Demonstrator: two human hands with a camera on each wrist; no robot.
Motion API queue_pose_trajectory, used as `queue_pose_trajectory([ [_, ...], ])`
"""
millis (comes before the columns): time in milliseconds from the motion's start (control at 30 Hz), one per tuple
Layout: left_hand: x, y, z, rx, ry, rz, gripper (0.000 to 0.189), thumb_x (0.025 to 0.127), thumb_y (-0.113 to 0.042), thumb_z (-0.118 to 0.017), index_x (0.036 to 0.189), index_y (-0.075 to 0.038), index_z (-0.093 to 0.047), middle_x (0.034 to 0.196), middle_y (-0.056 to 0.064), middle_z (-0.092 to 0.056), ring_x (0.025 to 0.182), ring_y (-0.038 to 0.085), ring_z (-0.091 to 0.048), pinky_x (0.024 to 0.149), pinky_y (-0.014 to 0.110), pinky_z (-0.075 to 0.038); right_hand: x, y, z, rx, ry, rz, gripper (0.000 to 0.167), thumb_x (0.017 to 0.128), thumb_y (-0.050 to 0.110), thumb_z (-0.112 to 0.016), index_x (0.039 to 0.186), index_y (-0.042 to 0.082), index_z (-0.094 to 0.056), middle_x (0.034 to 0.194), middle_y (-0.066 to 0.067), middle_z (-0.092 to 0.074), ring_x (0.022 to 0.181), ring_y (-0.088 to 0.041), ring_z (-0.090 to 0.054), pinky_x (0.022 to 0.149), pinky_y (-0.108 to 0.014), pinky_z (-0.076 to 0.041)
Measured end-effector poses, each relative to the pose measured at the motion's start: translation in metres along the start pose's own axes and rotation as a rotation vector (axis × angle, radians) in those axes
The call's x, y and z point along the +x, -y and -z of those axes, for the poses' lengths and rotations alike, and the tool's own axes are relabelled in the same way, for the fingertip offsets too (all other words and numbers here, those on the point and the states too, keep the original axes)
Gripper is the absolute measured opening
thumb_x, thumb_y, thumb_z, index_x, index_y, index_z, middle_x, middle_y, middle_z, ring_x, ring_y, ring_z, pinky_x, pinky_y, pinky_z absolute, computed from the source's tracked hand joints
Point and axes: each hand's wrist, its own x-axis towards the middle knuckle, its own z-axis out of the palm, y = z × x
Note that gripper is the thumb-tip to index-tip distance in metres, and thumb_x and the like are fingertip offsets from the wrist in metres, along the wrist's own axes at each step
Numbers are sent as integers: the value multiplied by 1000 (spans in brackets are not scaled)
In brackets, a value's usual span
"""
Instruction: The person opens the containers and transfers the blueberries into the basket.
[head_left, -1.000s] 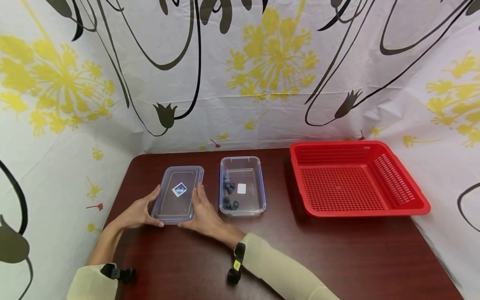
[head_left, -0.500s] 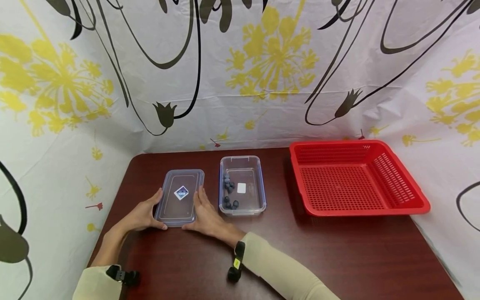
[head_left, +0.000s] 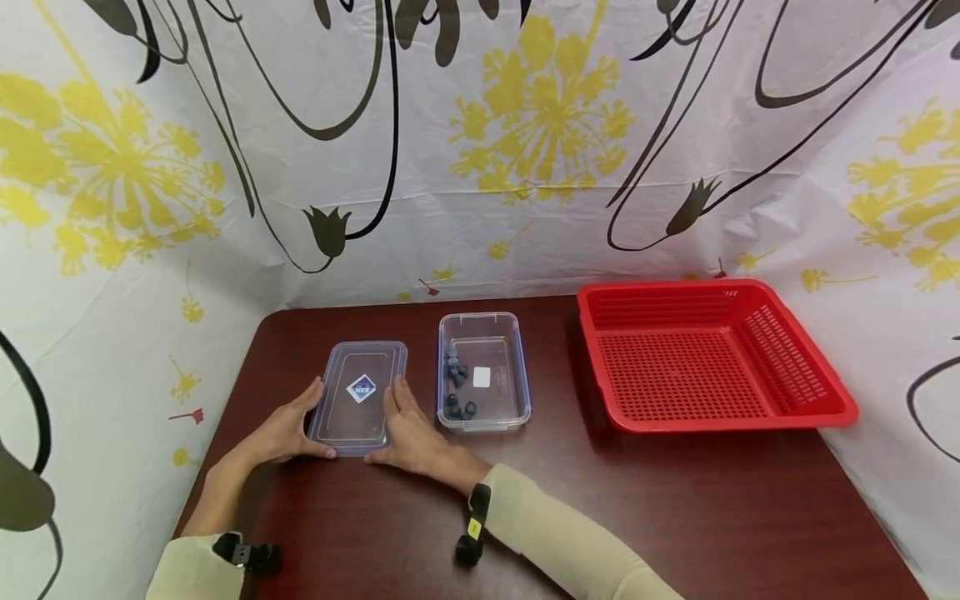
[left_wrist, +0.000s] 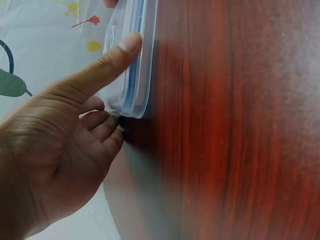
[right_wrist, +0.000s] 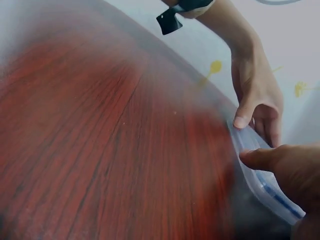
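Gripping from both sides, the left hand [head_left: 283,429] and the right hand [head_left: 412,433] are holding between them a flat rectangular clear plastic lid with blue edging [head_left: 356,421]. Each thumb is pressing at the near edge, while the fingers are lying along the left and the right side, so each hand is spanning one near corner. I cannot tell whether the lid is touching the table below. On its top, a blue and white diamond-shaped sticker [head_left: 362,388] is showing. Just to the right of the lid, an open rectangular clear plastic box with blue sides [head_left: 504,350] is standing, apart from it. Inside, small round dark-blue berries [head_left: 457,373] are lying along the left side, and a white square label [head_left: 482,377] is showing near the middle. Farther right, a red rectangular perforated plastic basket [head_left: 735,423] is standing. All are occupying a dark reddish-brown wood-grain table [head_left: 600,508], and a white cloth with yellow and dark plant prints [head_left: 450,167] is hanging behind.
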Motion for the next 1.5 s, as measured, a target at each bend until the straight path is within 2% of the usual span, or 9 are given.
queue_pose_trajectory([
  [167, 1, -3, 6, 6, -33, -22, 124, 75, -31, -98, 158, 20, -21, 165, 42, -20, 147, 60, -33, 114, 71, -35, -11, 3, 15, -25, 8, 123, 111, 87, 48, -87, 161, -12, -29, 170, -35, -17, 159, -42, -22, 125, -39, -29],
  [267, 2, -6, 10, -2, -52, -22, 121, 77, -31, -97, 159, 18, -22, 166, 41, -20, 148, 60, -32, 114, 71, -35, -22, 6, 30, -26, 43, 166, 107, 90, 48, -84, 162, -9, -29, 172, -30, -19, 160, -37, -23, 125, -38, -29],
  [500, 4, -13, 16, 3, -74, -2, 116, 82, -30, -93, 161, 15, -22, 167, 39, -20, 149, 60, -31, 114, 72, -35, -48, 2, 69, -46, 117, 212, 99, 95, 49, -79, 164, -4, -30, 174, -20, -22, 159, -28, -29, 124, -35, -32],
  [833, 16, -35, 20, -20, -63, -49, 112, 87, -28, -90, 164, 11, -19, 170, 35, -17, 151, 57, -30, 115, 69, -36, -69, -30, 129, -18, 105, 268, 92, 97, 45, -77, 163, -3, -35, 171, -17, -32, 154, -30, -39, 121, -43, -40],
  [1033, 31, -53, 18, -50, -56, -80, 113, 88, -32, -89, 166, 6, -17, 173, 28, -14, 155, 54, -23, 118, 70, -30, -68, -65, 158, -67, 73, 276, 85, 97, 42, -79, 159, -3, -42, 163, -20, -44, 150, -32, -45, 119, -46, -42],
  [1167, 41, -66, 15, -71, -42, -98, 115, 89, -34, -87, 169, 0, -11, 177, 19, -5, 160, 49, -14, 121, 70, -23, -62, -88, 170, -76, 67, 268, 76, 97, 36, -80, 155, -2, -50, 155, -18, -54, 140, -29, -56, 113, -44, -49],
  [1300, 49, -78, 10, -75, -28, -121, 118, 89, -36, -88, 169, -1, -9, 178, 16, 1, 163, 43, -6, 124, 67, -21, -56, -107, 176, -81, 102, 272, 66, 97, 30, -80, 149, -3, -57, 143, -18, -63, 120, -30, -67, 100, -42, -57],
  [1367, 53, -84, 7, -60, -17, -137, 119, 89, -40, -87, 169, -1, -8, 178, 15, 2, 163, 41, -4, 124, 66, -23, -53, -114, 178, -85, 127, 286, 62, 96, 27, -81, 146, -4, -60, 136, -18, -67, 111, -31, -71, 93, -41, -59],
  [1500, 63, -97, 0, -31, 8, -161, 121, 88, -47, -86, 170, -4, -7, 178, 12, 4, 164, 37, -2, 125, 63, -23, -45, -120, 181, -94, 180, 330, 56, 94, 20, -83, 140, -5, -65, 121, -19, -72, 104, -30, -74, 88, -38, -61],
])
